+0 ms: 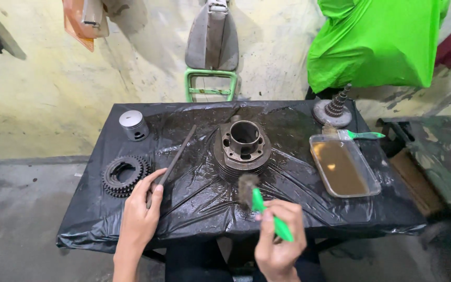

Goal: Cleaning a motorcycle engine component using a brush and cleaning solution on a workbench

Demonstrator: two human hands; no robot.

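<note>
Nearest the camera, the right hand [280, 237] is closed in a fist round the green handle of a brush [259, 201]. The brush runs from the fist up and to the left, its long axis tilted, the dirty grey bristle head leading and pointing toward the cylinder [242, 146]. The bristles sit at or just short of the cylinder's near finned side; contact cannot be told.

To the left, the left hand [141, 211] pinches the near end of a file [173, 162] between thumb and fingers, the remaining fingers curled. The file is a long, dark, narrow bar lying on the black plastic sheet [194, 209] covering the table. Its long axis runs diagonally, from the hand up and to the right, the far tip ending just left of the cylinder.

The cylinder stands between and beyond the two hands, near the table's centre. It is grey-brown and grimy, bore opening upward, cooling fins round its lower body.

Left of the left hand lies a dark gear [125, 175]; farther back stands a silver piston [134, 125]. Right of the cylinder sits a clear tray [374, 185] of brown liquid, a second green-handled brush [364, 135] at its far end. Beyond that rests a gear cluster [334, 110]. A green cloth [377, 47] hangs at the far right.
</note>
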